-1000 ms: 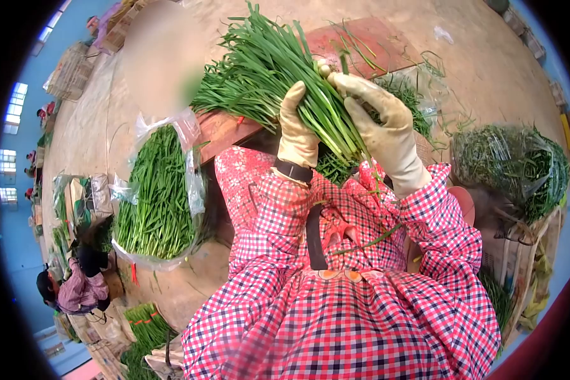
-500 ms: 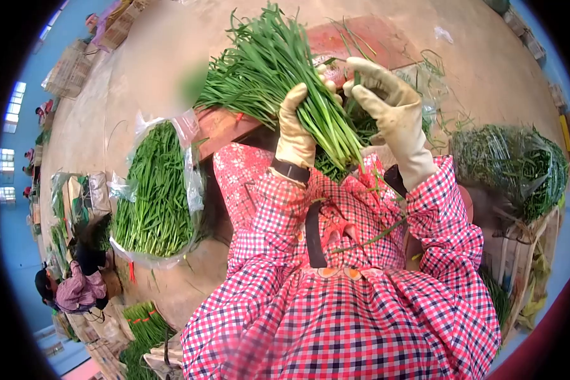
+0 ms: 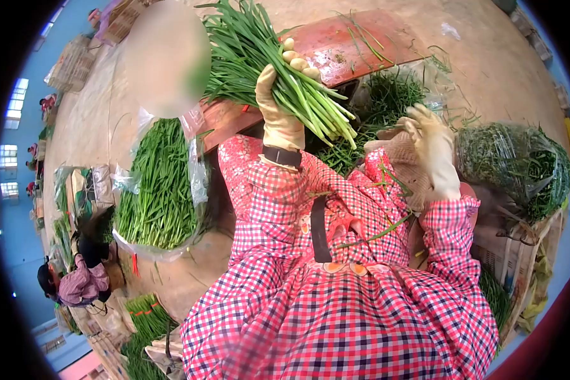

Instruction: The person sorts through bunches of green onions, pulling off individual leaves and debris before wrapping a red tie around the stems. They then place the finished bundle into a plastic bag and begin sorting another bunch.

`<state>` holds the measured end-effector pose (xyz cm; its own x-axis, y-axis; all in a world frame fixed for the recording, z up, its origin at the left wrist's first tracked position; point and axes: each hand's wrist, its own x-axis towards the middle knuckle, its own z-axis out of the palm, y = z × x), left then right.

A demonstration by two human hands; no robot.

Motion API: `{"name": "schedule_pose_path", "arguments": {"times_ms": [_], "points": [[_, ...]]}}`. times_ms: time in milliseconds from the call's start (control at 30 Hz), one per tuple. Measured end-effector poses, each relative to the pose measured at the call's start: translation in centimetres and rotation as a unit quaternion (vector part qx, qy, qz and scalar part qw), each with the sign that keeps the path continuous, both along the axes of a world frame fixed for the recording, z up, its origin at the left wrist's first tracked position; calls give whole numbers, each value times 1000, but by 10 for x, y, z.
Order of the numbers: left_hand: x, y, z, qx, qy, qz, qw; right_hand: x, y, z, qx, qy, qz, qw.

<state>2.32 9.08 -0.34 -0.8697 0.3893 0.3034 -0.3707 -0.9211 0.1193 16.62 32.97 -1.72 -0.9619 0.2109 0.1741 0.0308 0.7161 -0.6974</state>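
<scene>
My left hand (image 3: 282, 104), in a cream glove, is wrapped round a bunch of long green garlic chives (image 3: 250, 60). The pale stem ends point to the lower right and the leaves fan out to the upper left. Lower on the right is my right hand (image 3: 434, 149), gloved too and slightly blurred, with its fingers partly spread and nothing seen in them. It hovers by a brown woven cloth (image 3: 396, 161) near my knee. Loose chives (image 3: 392, 95) lie in a heap between the two hands.
A reddish board (image 3: 342, 47) with stray blades lies ahead. On the left stands a plastic-lined pile of chives (image 3: 158, 190); on the right, a plastic-wrapped bundle of greens (image 3: 513, 168). Another person (image 3: 79, 278) sits at the far left, near tied bunches (image 3: 147, 316).
My right hand has moved away from the bunch, down and to the right. My left hand has shifted up and left with the chives, uncovering more of the board and heap.
</scene>
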Motion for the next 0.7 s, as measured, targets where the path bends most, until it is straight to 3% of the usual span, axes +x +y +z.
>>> {"name": "schedule_pose_path", "arguments": {"times_ms": [67, 233, 300, 367, 500, 633, 667, 700], "points": [[-4, -1, -2, -33, -1, 26, 999, 2, -27, 34, -80, 120, 4, 990], [7, 11, 11, -116, -37, 59, 991, -19, -81, 42, -252, 291, 33, 922], [6, 13, 0, -65, -7, -15, 998, -38, -94, 39, -276, 332, 45, 901], [13, 14, 3, -123, 27, 3, 992, -44, -94, 40, -345, 229, 81, 906], [16, 11, 5, -99, -22, -13, 995, -50, -91, 45, -63, 271, 100, 955], [8, 7, 1, -79, -23, -25, 996, -57, -98, 35, 73, 305, 61, 948], [5, 3, -1, -81, -25, -27, 996, -58, -99, 34, 55, 280, 66, 956], [2, 0, -3, -82, -26, -30, 996, -59, -96, 35, -62, 243, 98, 963]]}}
